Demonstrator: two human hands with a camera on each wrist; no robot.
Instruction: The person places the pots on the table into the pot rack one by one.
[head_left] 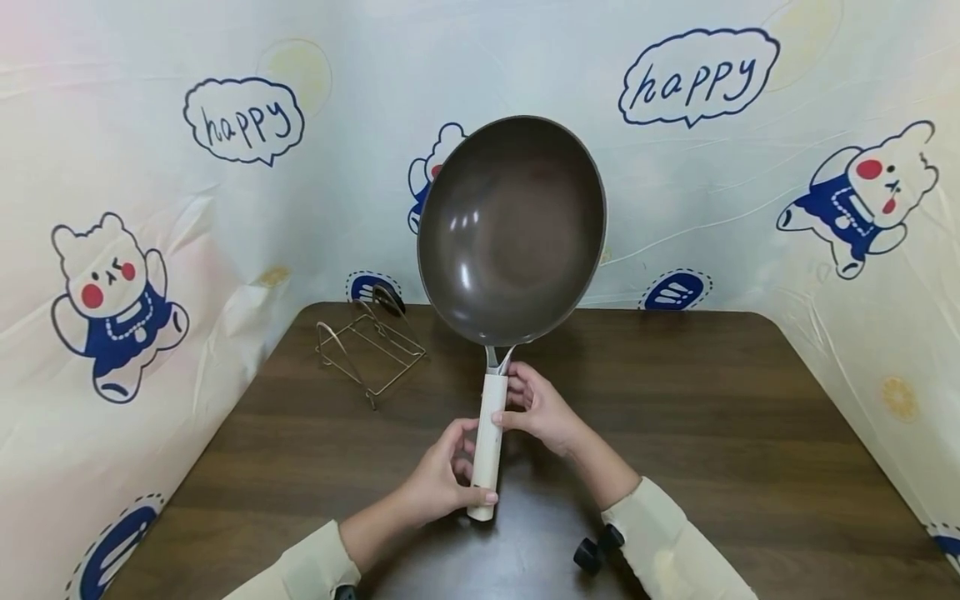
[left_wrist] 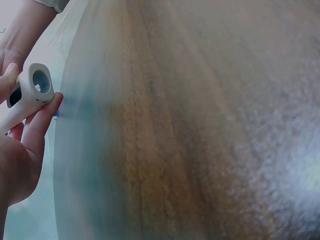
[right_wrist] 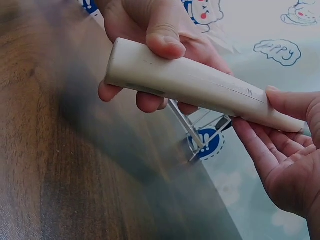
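Observation:
A deep frying pan (head_left: pixel 517 233) with a brown-grey inside is held up over the table, its bowl facing me and its cream handle (head_left: pixel 489 442) pointing down. Low on the handle, near its end, my left hand (head_left: pixel 435 479) grips with the thumb across the front. Higher up, just below the metal neck, my right hand (head_left: pixel 547 412) pinches the handle between thumb and fingers. The right wrist view shows both hands on the handle (right_wrist: pixel 185 82). In the left wrist view the hollow end of the handle (left_wrist: pixel 31 102) is visible.
A gold wire rack (head_left: pixel 400 375) stands at the back left of the dark wooden table (head_left: pixel 712 433), with a black round piece (head_left: pixel 388 298) at its far side. Printed cloth (head_left: pixel 525 67) hangs behind and at both sides. Black knob-like pieces (head_left: pixel 588 556) sit by the right sleeve.

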